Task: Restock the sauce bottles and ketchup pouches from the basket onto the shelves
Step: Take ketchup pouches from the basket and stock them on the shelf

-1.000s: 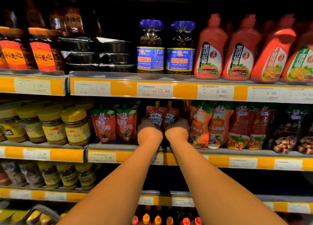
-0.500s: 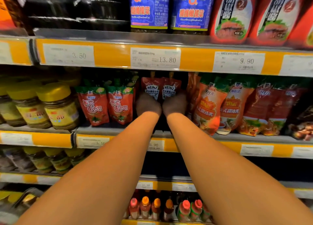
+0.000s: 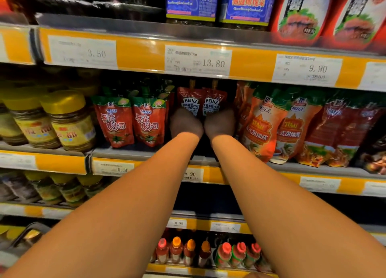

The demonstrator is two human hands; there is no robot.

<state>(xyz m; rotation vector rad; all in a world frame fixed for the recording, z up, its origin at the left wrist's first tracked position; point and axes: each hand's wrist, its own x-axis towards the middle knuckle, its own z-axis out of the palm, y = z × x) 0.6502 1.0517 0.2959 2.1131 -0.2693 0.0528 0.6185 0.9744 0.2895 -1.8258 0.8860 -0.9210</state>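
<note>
Jars [image 3: 71,119] with gold lids stand at the middle shelf's [image 3: 146,152] left end. Left hand [image 3: 186,124] and right hand [image 3: 220,125] reach side by side to two glossy red Heinz pouches [image 3: 200,102] standing mid-shelf; fingers are hidden, so grip cannot be told, possibly holding them.

Warm, dim — soft blur, warped edges

Single head-worn wide-angle camera faces forward, close to the middle shelf [image 3: 146,152], looking along both outstretched forearms.
</note>
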